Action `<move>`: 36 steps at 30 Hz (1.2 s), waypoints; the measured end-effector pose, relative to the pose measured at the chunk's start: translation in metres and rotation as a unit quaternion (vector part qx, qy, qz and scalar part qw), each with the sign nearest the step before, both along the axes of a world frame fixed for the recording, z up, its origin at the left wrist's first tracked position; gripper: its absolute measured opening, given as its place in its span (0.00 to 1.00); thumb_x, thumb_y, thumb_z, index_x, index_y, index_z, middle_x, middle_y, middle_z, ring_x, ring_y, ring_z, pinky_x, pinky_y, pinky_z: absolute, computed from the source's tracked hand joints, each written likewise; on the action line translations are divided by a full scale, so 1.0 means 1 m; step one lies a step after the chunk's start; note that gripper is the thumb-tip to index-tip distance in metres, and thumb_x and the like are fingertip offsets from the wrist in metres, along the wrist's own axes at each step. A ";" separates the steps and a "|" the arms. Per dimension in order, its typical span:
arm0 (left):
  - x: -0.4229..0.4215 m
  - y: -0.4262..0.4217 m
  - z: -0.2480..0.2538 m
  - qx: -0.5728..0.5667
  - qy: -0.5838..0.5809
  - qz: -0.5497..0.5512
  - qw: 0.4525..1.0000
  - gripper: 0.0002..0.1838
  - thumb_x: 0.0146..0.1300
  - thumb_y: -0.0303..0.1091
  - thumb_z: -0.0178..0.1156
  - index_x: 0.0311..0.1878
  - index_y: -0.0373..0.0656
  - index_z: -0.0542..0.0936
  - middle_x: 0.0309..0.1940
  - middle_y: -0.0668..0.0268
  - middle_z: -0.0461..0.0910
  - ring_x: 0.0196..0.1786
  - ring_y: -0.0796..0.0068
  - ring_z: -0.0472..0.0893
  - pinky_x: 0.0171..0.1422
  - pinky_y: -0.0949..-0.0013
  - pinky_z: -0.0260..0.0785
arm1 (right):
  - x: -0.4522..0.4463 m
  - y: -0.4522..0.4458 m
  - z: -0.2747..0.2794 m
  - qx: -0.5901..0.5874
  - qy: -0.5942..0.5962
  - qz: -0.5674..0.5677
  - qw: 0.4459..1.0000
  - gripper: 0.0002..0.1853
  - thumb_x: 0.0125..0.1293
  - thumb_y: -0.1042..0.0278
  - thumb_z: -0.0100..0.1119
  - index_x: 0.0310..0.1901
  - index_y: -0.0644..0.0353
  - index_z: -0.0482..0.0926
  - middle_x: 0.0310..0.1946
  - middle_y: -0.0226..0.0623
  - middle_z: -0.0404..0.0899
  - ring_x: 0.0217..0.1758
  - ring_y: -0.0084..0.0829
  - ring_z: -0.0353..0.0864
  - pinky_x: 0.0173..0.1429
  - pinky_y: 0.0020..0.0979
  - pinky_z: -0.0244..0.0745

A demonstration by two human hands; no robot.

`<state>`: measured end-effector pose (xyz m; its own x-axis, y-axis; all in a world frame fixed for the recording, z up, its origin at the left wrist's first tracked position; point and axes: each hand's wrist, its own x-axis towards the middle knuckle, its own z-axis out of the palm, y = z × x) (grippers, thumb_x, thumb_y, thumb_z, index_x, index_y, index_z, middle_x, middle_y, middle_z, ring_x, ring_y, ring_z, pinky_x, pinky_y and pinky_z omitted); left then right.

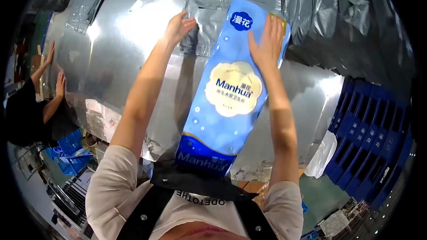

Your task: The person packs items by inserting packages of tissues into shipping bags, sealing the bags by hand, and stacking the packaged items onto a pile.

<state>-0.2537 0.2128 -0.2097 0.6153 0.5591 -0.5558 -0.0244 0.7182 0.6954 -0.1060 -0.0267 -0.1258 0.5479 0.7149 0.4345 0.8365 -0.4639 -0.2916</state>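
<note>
A long blue pack of toilet paper (195, 115) with a cream "Manhua" label lies lengthwise across the metal table, its near end by my apron. Flat on the pack's upper right part is my right hand (267, 46), fingers stretched out and slightly blurred. My left hand (179, 27) is to the left of the pack, apart from it, fingers loosely spread with nothing in them. It is close to a grey plastic bag (202, 29) lying partly behind the pack.
The shiny metal table (115, 58) reflects bright light. Grey plastic bags (313, 4) hang over its far right. Blue stacked crates (364, 129) stand at the right. Another person's hands (60, 84) rest at the table's left edge, above a blue basket (70, 151).
</note>
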 end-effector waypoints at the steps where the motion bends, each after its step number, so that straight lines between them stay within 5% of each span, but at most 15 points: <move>1: 0.023 0.019 -0.009 -0.034 0.003 -0.011 0.999 0.38 0.61 0.32 0.48 0.62 0.30 0.33 0.48 0.34 0.65 0.50 0.47 0.71 0.58 0.56 0.64 | 0.028 0.025 -0.010 0.020 -0.040 0.010 0.999 0.31 0.54 0.55 0.54 0.53 0.72 0.62 0.53 0.57 0.62 0.59 0.52 0.57 0.63 0.44 0.50; 3: 0.058 0.036 -0.012 -0.052 -0.003 0.053 0.997 0.41 0.58 0.30 0.52 0.61 0.31 0.31 0.46 0.32 0.65 0.47 0.46 0.73 0.51 0.53 0.70 | 0.056 0.050 -0.016 0.039 -0.080 0.019 0.996 0.28 0.54 0.54 0.53 0.48 0.72 0.68 0.48 0.58 0.69 0.55 0.51 0.65 0.59 0.43 0.56; 5: 0.082 0.046 -0.018 -0.046 0.015 0.070 0.996 0.40 0.55 0.29 0.55 0.61 0.29 0.39 0.45 0.36 0.67 0.43 0.48 0.75 0.45 0.53 0.73 | 0.067 0.064 -0.013 -0.138 0.092 -0.037 0.985 0.23 0.56 0.51 0.49 0.31 0.69 0.76 0.30 0.54 0.77 0.38 0.49 0.75 0.49 0.42 0.64; 7: 0.105 0.065 -0.037 0.088 0.068 0.029 0.993 0.38 0.53 0.31 0.57 0.60 0.28 0.46 0.42 0.43 0.72 0.43 0.53 0.77 0.42 0.56 0.73 | 0.066 0.065 -0.016 -0.133 0.083 -0.044 0.987 0.25 0.57 0.49 0.46 0.29 0.69 0.76 0.27 0.55 0.76 0.35 0.51 0.75 0.47 0.43 0.65; 9: 0.127 0.052 -0.029 0.262 0.300 0.090 0.913 0.37 0.49 0.34 0.60 0.59 0.30 0.54 0.41 0.46 0.74 0.46 0.53 0.76 0.44 0.59 0.71 | 0.062 0.065 -0.012 -0.126 0.072 -0.048 0.988 0.26 0.59 0.47 0.42 0.28 0.68 0.77 0.25 0.55 0.76 0.32 0.53 0.75 0.45 0.44 0.66; 11: 0.123 0.031 -0.008 0.528 0.352 -0.015 0.773 0.48 0.41 0.32 0.61 0.64 0.34 0.45 0.42 0.41 0.73 0.45 0.46 0.74 0.53 0.60 0.65 | 0.049 0.058 -0.003 -0.077 0.085 -0.039 0.993 0.25 0.59 0.50 0.43 0.25 0.68 0.76 0.25 0.55 0.76 0.32 0.52 0.75 0.45 0.44 0.66; 18: 0.034 -0.030 -0.024 0.572 0.225 -0.114 0.781 0.41 0.44 0.26 0.57 0.65 0.50 0.53 0.35 0.41 0.75 0.39 0.43 0.75 0.46 0.55 0.66 | 0.044 0.064 0.061 0.012 0.017 0.063 0.998 0.19 0.61 0.57 0.41 0.26 0.64 0.76 0.26 0.49 0.76 0.31 0.50 0.74 0.38 0.43 0.67; 21: -0.011 -0.048 0.004 0.519 0.312 -0.193 0.772 0.41 0.41 0.29 0.63 0.62 0.47 0.57 0.37 0.44 0.75 0.40 0.45 0.75 0.45 0.56 0.68 | 0.050 0.066 0.004 -0.053 -0.001 0.057 0.997 0.18 0.62 0.59 0.40 0.28 0.63 0.76 0.29 0.46 0.77 0.34 0.48 0.74 0.40 0.44 0.66; 23: -0.016 -0.055 0.029 0.611 0.404 -0.243 0.636 0.42 0.37 0.33 0.66 0.61 0.45 0.60 0.47 0.45 0.69 0.47 0.49 0.72 0.52 0.62 0.66 | 0.045 0.060 -0.025 -0.042 0.010 0.044 0.998 0.18 0.62 0.59 0.40 0.28 0.63 0.77 0.30 0.46 0.77 0.36 0.46 0.73 0.42 0.44 0.64; 25: -0.014 -0.048 0.023 0.832 0.325 -0.173 0.415 0.34 0.35 0.31 0.65 0.53 0.43 0.69 0.44 0.53 0.68 0.52 0.57 0.68 0.53 0.64 0.63 | 0.042 0.063 -0.037 -0.029 0.018 0.024 0.999 0.18 0.61 0.60 0.40 0.28 0.63 0.77 0.32 0.47 0.76 0.38 0.44 0.73 0.45 0.44 0.62; 27: 0.001 -0.036 0.015 0.794 0.238 -0.367 0.422 0.24 0.40 0.29 0.62 0.46 0.41 0.72 0.43 0.56 0.69 0.52 0.61 0.70 0.49 0.64 0.68 | 0.041 0.055 -0.039 -0.073 -0.019 0.004 0.997 0.16 0.61 0.60 0.41 0.31 0.62 0.77 0.34 0.46 0.76 0.40 0.43 0.72 0.47 0.43 0.61; 28: 0.012 -0.034 0.014 0.800 0.232 -0.361 0.419 0.24 0.40 0.29 0.62 0.46 0.41 0.72 0.43 0.56 0.69 0.52 0.61 0.70 0.49 0.64 0.68 | 0.042 0.050 -0.038 -0.069 -0.028 -0.002 0.997 0.16 0.61 0.60 0.41 0.31 0.62 0.77 0.34 0.46 0.76 0.40 0.43 0.72 0.47 0.43 0.61; 31: 0.038 -0.037 0.017 0.769 0.316 -0.484 0.274 0.15 0.47 0.26 0.57 0.41 0.36 0.73 0.41 0.57 0.72 0.42 0.63 0.78 0.40 0.70 0.75 | 0.018 0.036 -0.032 -0.091 -0.011 0.004 0.996 0.15 0.61 0.61 0.42 0.33 0.61 0.77 0.34 0.46 0.75 0.39 0.44 0.71 0.47 0.43 0.61; 35: 0.050 -0.024 -0.010 0.786 0.305 -0.452 0.292 0.11 0.54 0.30 0.51 0.41 0.37 0.73 0.39 0.51 0.75 0.39 0.59 0.78 0.42 0.66 0.72 | -0.018 0.021 -0.026 -0.028 0.040 0.032 0.998 0.12 0.58 0.64 0.44 0.28 0.63 0.76 0.30 0.44 0.75 0.38 0.43 0.72 0.45 0.41 0.62; 36: 0.047 -0.018 -0.015 0.782 0.260 -0.414 0.388 0.09 0.53 0.28 0.51 0.36 0.38 0.77 0.36 0.51 0.77 0.39 0.57 0.79 0.40 0.64 0.73 | -0.025 0.019 -0.024 0.003 0.056 0.041 0.998 0.11 0.57 0.66 0.45 0.27 0.63 0.75 0.30 0.43 0.76 0.37 0.43 0.73 0.45 0.41 0.62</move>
